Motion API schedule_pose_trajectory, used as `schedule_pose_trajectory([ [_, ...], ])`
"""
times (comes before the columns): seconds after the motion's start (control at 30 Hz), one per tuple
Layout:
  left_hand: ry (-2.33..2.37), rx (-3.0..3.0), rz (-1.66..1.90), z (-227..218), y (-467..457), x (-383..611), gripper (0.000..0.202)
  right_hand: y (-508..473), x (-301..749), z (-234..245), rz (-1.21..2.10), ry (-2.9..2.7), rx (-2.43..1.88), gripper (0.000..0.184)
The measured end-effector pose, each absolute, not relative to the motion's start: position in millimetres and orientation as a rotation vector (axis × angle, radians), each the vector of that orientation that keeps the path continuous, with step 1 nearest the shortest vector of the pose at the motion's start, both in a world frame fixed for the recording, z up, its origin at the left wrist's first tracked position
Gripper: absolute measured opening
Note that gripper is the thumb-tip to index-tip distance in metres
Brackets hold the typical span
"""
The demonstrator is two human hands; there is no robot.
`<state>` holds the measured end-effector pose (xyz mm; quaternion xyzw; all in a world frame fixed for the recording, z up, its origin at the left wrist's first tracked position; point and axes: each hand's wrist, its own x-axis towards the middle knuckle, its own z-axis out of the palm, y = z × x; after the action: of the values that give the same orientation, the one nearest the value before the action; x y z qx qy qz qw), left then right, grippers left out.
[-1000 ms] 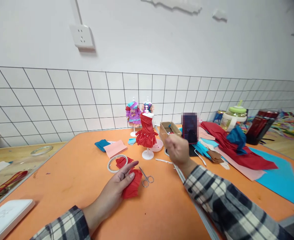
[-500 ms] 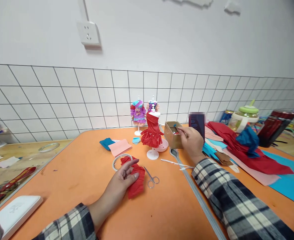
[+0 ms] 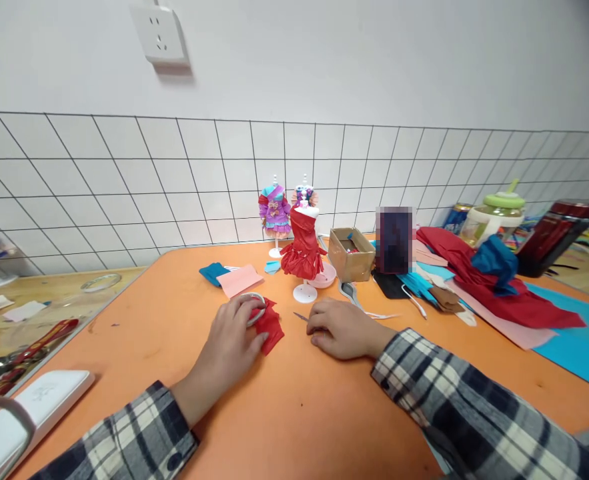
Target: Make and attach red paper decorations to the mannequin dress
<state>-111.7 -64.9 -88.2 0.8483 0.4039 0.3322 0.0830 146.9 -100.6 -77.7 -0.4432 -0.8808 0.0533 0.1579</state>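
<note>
Curling downward, the left hand point(image 3: 231, 337) had its fingers over the white tape ring point(image 3: 259, 313) and its thumb on a thin, creased red piece point(image 3: 272, 328), while the right hand point(image 3: 345, 328) covered the handles of the scissors point(image 3: 301, 317), blade tip poking out toward the left; whether either grip was clamped I could not tell. Lettering on the blue can point(image 3: 456, 219), far beyond the right hand, was too small to read. Between and just beyond the hands, the one-shouldered red dress point(image 3: 303, 243) stood upright on its white stand point(image 3: 305, 293), its bodice wrapped and wrinkled, its skirt gathered in puffs.
</note>
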Motion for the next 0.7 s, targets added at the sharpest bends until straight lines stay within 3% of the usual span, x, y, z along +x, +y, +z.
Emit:
schedule_pose_trajectory([
  [0.1, 1.278, 2.665, 0.824, -80, -66, -113, 0.009, -108, 141, -74, 0.111, -2.475, -1.178, 0.014],
  [0.27, 1.116, 2.699, 0.554, -85, -67, -108, 0.005, -121, 113, -79, 0.142, -2.541, -0.977, 0.026],
  [0.43, 0.956, 2.671, 0.532, -90, -72, -105, 0.025, -118, 112, -85, 0.145, -2.571, -1.069, 0.020],
  [0.7, 0.995, 2.687, 0.372, -88, -76, -105, 0.038, -109, 122, -85, 0.102, -2.596, -1.116, 0.016],
])
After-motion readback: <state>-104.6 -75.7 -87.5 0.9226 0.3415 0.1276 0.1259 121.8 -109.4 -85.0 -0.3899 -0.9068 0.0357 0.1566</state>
